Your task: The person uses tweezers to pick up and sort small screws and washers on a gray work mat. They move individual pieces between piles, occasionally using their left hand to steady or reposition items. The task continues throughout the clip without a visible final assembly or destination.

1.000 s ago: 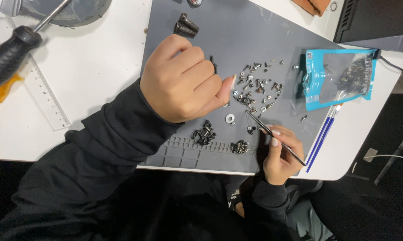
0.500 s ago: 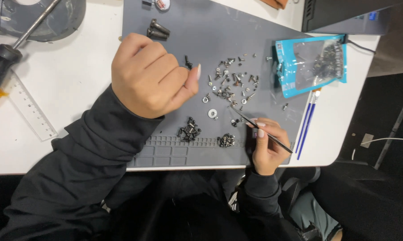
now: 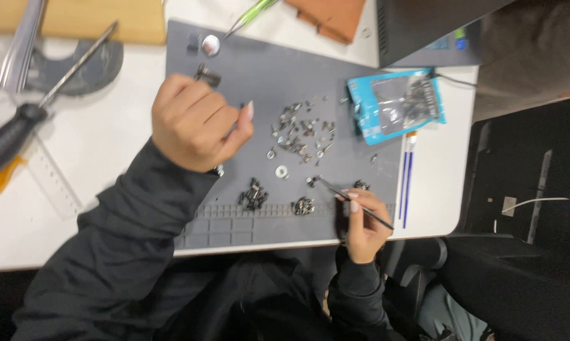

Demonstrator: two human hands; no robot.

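The right hand sits at the near edge of the grey mat, fingers pinched round a pair of thin tweezers held like a pen. The tips angle up and to the left, ending right at a small dark screw just past the fingertips; can't tell if the tips actually grip it. The wrist comes up from below in a black sleeve.

The left hand hovers over the left part of the mat, curled into a loose fist with the thumb stretched out toward the right. Whether anything is inside the fist, can't tell. Its forearm runs down to the lower left, also in black.

Between the two hands is a scattered pile of loose screws, a washer and two small dark clumps of screws near the mat's ridged strip. Right of the pile lies a blue bag with two blue brushes below it. A black-handled screwdriver and a clear ruler lie on the white table off to the left.
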